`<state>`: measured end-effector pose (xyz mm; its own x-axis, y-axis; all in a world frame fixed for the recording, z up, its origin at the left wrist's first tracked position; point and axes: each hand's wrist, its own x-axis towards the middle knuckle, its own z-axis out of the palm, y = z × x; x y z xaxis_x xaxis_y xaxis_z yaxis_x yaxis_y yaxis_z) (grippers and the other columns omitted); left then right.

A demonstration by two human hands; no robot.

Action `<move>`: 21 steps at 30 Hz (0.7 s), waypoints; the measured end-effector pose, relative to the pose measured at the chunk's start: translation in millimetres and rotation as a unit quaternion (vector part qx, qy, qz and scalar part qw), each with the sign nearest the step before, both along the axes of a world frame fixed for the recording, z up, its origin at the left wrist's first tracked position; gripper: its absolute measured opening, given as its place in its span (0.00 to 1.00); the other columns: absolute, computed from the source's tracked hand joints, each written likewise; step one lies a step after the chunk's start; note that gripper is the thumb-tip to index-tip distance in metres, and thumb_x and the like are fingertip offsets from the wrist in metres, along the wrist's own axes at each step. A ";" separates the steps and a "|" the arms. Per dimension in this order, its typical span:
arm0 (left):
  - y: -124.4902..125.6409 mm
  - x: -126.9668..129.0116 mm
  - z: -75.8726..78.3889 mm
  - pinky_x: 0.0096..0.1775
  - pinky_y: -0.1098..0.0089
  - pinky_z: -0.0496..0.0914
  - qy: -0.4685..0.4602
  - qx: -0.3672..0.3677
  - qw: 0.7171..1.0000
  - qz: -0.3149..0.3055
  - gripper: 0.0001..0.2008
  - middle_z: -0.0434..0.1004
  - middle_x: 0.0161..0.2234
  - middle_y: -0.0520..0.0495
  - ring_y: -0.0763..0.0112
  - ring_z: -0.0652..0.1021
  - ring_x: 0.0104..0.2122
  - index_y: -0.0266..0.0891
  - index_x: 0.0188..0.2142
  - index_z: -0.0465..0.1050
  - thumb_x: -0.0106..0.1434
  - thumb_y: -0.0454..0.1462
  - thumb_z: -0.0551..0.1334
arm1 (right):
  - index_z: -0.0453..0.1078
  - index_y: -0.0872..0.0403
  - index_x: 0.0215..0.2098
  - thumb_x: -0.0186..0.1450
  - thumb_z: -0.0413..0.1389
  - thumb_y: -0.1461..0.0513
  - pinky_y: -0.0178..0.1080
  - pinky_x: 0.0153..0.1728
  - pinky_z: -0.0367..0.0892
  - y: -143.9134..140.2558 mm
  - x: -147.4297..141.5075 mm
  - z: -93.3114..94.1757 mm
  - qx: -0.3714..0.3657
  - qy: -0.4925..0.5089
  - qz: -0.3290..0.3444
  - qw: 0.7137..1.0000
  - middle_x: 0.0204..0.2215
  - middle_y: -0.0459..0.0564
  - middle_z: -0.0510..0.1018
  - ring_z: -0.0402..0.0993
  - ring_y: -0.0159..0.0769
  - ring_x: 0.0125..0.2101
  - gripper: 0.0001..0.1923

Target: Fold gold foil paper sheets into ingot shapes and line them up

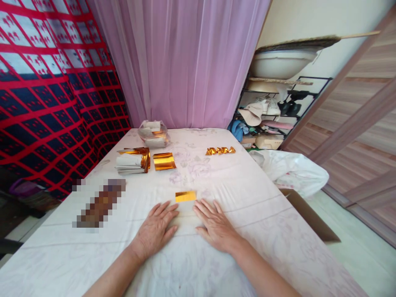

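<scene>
Both hands lie flat and open, palms down, on the tabletop covered with a pale floral cloth (247,181). The left hand (156,231) and the right hand (216,227) hold nothing; their fingertips rest just short of 1 small folded gold foil paper (186,196), which lies between and just beyond them. It looks like a pause between folds: the piece sits half-worked, and picking it up would call for a light pinch at its near edge so the foil does not crease.

Counted: 1 flat gold foil sheet (164,161) farther back, 1 stack of white-and-gold paper (133,161) just left of it, 1 row of folded gold pieces (220,151) to the right, whose number I cannot tell, and 1 clear plastic bag of paper (154,134) near the pink curtain (185,62).
</scene>
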<state>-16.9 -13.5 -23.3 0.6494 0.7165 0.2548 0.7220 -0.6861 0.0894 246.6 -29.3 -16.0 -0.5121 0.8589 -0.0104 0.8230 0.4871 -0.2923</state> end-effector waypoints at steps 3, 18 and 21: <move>0.1 1.0 1.5 0.58 0.49 0.65 0.000 -0.004 1.000 0.005 0.16 0.71 0.59 0.43 0.55 0.68 0.61 0.40 0.53 0.71 0.68 0.40 0.56 | 0.53 0.50 0.68 0.70 0.49 0.51 0.61 0.66 0.40 0.5 -1.2 0.3 0.004 0.001 0.003 1.000 0.68 0.52 0.55 0.44 0.43 0.68 0.30; 4.1 12.1 19.8 0.58 0.51 0.63 0.033 0.012 0.999 0.016 0.12 0.77 0.53 0.48 0.58 0.74 0.55 0.43 0.46 0.76 0.69 0.40 0.55 | 0.73 0.58 0.49 0.68 0.56 0.52 0.54 0.64 0.48 11.8 -15.4 20.6 0.152 -0.034 0.057 0.986 0.54 0.58 0.74 0.62 0.46 0.60 0.19; 7.5 22.2 25.0 0.58 0.51 0.63 0.057 0.040 0.998 -0.002 0.11 0.77 0.52 0.46 0.56 0.74 0.55 0.41 0.40 0.77 0.68 0.39 0.56 | 0.73 0.61 0.47 0.66 0.59 0.52 0.48 0.57 0.60 14.6 -21.5 18.7 0.166 -0.050 0.062 0.983 0.46 0.59 0.77 0.70 0.45 0.51 0.21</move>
